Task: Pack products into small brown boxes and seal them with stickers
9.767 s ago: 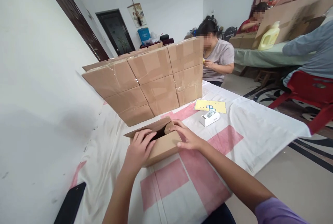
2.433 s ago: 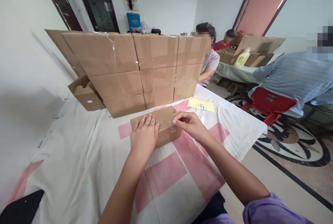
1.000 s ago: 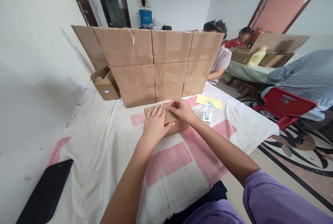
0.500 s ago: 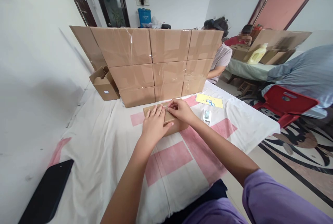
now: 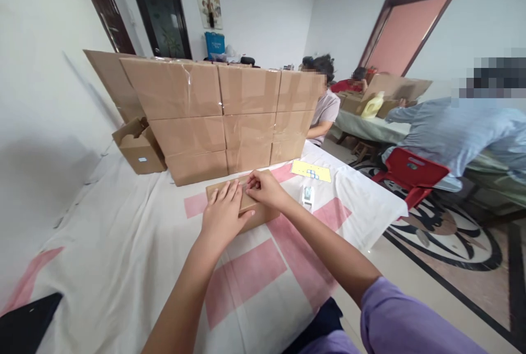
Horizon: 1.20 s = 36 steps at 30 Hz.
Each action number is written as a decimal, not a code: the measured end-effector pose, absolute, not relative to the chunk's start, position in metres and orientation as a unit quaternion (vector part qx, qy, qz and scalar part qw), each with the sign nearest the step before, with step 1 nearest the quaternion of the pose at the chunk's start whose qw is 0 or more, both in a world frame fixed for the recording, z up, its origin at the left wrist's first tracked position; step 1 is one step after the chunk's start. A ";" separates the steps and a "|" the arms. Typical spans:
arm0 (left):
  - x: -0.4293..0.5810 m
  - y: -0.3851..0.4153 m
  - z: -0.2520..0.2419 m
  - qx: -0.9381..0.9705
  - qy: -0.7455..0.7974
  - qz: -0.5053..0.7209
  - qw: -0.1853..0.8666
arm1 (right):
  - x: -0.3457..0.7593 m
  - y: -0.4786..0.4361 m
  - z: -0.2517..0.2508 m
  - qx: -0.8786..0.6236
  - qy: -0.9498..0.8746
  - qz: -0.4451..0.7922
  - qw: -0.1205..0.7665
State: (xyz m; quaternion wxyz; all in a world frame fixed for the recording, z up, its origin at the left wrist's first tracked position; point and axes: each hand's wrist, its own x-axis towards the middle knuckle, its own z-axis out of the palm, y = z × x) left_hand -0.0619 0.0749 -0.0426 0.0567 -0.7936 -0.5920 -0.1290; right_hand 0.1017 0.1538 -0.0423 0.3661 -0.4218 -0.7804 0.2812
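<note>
A small closed cardboard box (image 5: 261, 218) lies on the cloth-covered table in front of me. My left hand (image 5: 224, 214) rests flat on its top, fingers stretched forward and the thumb out over the near edge. Beside it, my right hand (image 5: 265, 189) is closed in a pinch at the top of the box. Whatever its fingertips hold, if anything, is hidden or too small to make out. To the right of the box are a small white device with a grey display (image 5: 307, 197) and a yellow card with blue-framed marks (image 5: 302, 170).
Taped cardboard boxes (image 5: 250, 129) form a wall behind the small box. At its left stands an open carton (image 5: 146, 154). A black phone-like slab (image 5: 28, 321) lies near left. Right of the table are a red chair (image 5: 415, 170) and people at another table with a yellow bottle (image 5: 373, 106).
My view has swung to the right and tilted slightly up, so everything sits further left and lower. Both hands keep nearly the same pose on the box.
</note>
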 end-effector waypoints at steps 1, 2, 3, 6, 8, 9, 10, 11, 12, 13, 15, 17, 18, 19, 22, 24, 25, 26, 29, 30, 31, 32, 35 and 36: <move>-0.062 0.075 -0.044 -0.794 -0.590 -0.133 0.061 | 0.102 0.154 -0.042 -0.424 -0.780 0.280 0.365; -0.062 0.075 -0.044 -0.793 -0.589 -0.139 0.066 | 0.102 0.154 -0.043 -0.427 -0.779 0.280 0.363; -0.062 0.075 -0.044 -0.791 -0.590 -0.149 0.071 | 0.101 0.154 -0.043 -0.430 -0.777 0.283 0.362; -0.062 0.073 -0.043 -0.787 -0.585 -0.184 0.075 | 0.101 0.153 -0.043 -0.436 -0.769 0.296 0.361; -0.063 0.072 -0.042 -0.795 -0.569 -0.194 0.076 | 0.102 0.153 -0.043 -0.438 -0.767 0.300 0.360; -0.064 0.072 -0.041 -0.801 -0.561 -0.195 0.077 | 0.102 0.153 -0.043 -0.439 -0.767 0.299 0.360; -0.065 0.072 -0.040 -0.805 -0.555 -0.195 0.078 | 0.102 0.154 -0.043 -0.440 -0.767 0.299 0.359; -0.065 0.072 -0.040 -0.807 -0.552 -0.195 0.078 | 0.102 0.154 -0.043 -0.440 -0.768 0.299 0.357; -0.065 0.071 -0.039 -0.807 -0.552 -0.196 0.077 | 0.102 0.155 -0.043 -0.440 -0.768 0.299 0.355; -0.065 0.071 -0.038 -0.806 -0.553 -0.197 0.075 | 0.103 0.155 -0.043 -0.439 -0.769 0.300 0.354; -0.066 0.070 -0.037 -0.805 -0.555 -0.200 0.070 | 0.103 0.156 -0.042 -0.437 -0.771 0.299 0.354; -0.066 0.070 -0.036 -0.803 -0.555 -0.208 0.070 | 0.103 0.156 -0.042 -0.436 -0.771 0.300 0.354; -0.066 0.070 -0.037 -0.803 -0.553 -0.211 0.070 | 0.104 0.156 -0.042 -0.434 -0.772 0.302 0.353; -0.066 0.070 -0.037 -0.803 -0.553 -0.214 0.070 | 0.104 0.157 -0.042 -0.432 -0.772 0.305 0.351; -0.067 0.070 -0.038 -0.799 -0.558 -0.216 0.061 | 0.105 0.158 -0.041 -0.425 -0.774 0.318 0.345; -0.067 0.071 -0.039 -0.795 -0.564 -0.216 0.054 | 0.105 0.159 -0.042 -0.422 -0.774 0.325 0.343; -0.067 0.071 -0.039 -0.795 -0.565 -0.216 0.052 | 0.105 0.159 -0.042 -0.421 -0.773 0.327 0.343; -0.067 0.071 -0.039 -0.794 -0.566 -0.216 0.051 | 0.105 0.159 -0.042 -0.421 -0.772 0.330 0.344; -0.067 0.071 -0.038 -0.794 -0.566 -0.217 0.049 | 0.106 0.160 -0.041 -0.416 -0.763 0.351 0.350; -0.067 0.071 -0.038 -0.794 -0.567 -0.216 0.047 | 0.106 0.160 -0.041 -0.413 -0.760 0.359 0.351; -0.067 0.071 -0.038 -0.793 -0.568 -0.215 0.045 | 0.106 0.159 -0.040 -0.409 -0.758 0.366 0.352; -0.067 0.071 -0.038 -0.793 -0.569 -0.214 0.042 | 0.107 0.159 -0.039 -0.406 -0.758 0.371 0.351; -0.067 0.072 -0.038 -0.788 -0.577 -0.212 0.032 | 0.107 0.157 -0.035 -0.405 -0.756 0.377 0.349; -0.067 0.072 -0.038 -0.787 -0.578 -0.213 0.030 | 0.107 0.156 -0.033 -0.405 -0.755 0.377 0.350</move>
